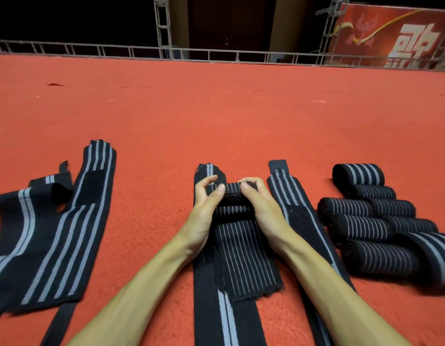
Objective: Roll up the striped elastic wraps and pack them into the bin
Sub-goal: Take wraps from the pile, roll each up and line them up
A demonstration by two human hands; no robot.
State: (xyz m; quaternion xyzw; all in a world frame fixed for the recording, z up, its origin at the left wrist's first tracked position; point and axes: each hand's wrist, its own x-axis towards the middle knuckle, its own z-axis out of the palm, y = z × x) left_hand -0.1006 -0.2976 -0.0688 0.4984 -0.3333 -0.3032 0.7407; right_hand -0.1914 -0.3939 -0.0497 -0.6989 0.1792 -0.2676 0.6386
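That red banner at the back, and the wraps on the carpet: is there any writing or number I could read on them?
Red banner: large white characters, cut off by the picture's edge and the railing, so no whole word can be read.
Flat wraps and rolled wraps: only grey stripes, with no labels, brands or numbers in sight.
Carpet: no writing.

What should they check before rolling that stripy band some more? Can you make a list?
1. Both hands on the roll: left hand and right hand pinch the half-rolled wrap: ok.
2. Unrolled tail lying flat: ok.
3. Tail overlaps the long wrap underneath, which might catch: not ok.
4. Finished rolls parked clear on the right: ok.
5. Flat wraps waiting on the left: ok.
6. Bin ready: cannot tell, none in view.
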